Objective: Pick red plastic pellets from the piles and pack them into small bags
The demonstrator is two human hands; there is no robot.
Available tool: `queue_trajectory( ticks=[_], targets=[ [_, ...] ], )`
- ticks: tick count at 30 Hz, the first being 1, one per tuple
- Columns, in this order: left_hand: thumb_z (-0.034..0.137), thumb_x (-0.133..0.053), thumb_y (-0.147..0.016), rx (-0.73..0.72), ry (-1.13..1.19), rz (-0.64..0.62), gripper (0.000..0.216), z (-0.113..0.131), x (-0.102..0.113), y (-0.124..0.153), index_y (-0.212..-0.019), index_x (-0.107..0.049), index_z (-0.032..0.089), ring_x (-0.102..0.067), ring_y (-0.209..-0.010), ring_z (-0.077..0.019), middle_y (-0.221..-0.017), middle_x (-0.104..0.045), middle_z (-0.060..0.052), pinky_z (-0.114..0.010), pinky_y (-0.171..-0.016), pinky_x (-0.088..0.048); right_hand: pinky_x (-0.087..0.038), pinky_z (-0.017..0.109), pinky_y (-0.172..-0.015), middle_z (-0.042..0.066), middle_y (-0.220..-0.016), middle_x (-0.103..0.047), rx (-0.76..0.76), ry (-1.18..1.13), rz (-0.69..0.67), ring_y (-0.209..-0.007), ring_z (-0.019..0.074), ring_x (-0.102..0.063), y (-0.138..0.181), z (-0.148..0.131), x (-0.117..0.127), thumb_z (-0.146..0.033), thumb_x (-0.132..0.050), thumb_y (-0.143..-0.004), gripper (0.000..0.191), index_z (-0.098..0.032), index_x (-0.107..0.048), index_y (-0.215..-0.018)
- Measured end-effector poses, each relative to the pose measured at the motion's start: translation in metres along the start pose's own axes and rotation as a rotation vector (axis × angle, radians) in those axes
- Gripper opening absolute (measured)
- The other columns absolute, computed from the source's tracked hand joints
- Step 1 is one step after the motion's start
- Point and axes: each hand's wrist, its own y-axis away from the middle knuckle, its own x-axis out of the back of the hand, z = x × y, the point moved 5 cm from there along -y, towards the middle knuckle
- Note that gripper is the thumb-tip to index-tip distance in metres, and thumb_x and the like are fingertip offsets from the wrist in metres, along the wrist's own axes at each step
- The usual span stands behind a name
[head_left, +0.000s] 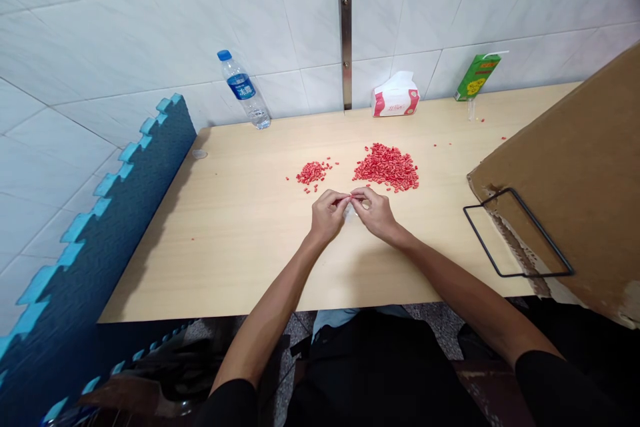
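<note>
My left hand (327, 215) and my right hand (376, 213) meet over the middle of the light wooden table (235, 240). Both are pinched, fingertips touching, around a small pale thing (350, 211) that I cannot make out. Just beyond them lie two heaps of small red pieces: a small heap (313, 172) to the left and a larger heap (387, 166) to the right. A few stray red pieces are scattered around the heaps.
Against the tiled wall stand a water bottle (245, 91), a tissue pack (395, 97) and a green drink carton (477, 77). A cardboard box (575, 173) with a black wire frame (515, 235) fills the right. A blue foam mat (100, 213) leans at the left.
</note>
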Motion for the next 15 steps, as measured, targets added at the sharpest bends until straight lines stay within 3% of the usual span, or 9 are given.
queue_trajectory(
  ticks=[15],
  targets=[
    [0.037,-0.067,-0.08,0.095,0.09,-0.029,0.018,-0.008,-0.0002,-0.0011,-0.081,-0.074,0.02,-0.061,-0.076,-0.0145,-0.08,-0.066,-0.004,-0.028,-0.071,-0.048,-0.054,0.027,-0.071,0.005,-0.088,-0.072,-0.022,-0.03,-0.051,-0.078,0.0171,-0.068,0.0019,0.009,-0.0031,-0.028,-0.054,-0.087,0.018,-0.021,-0.069,-0.092]
  ],
)
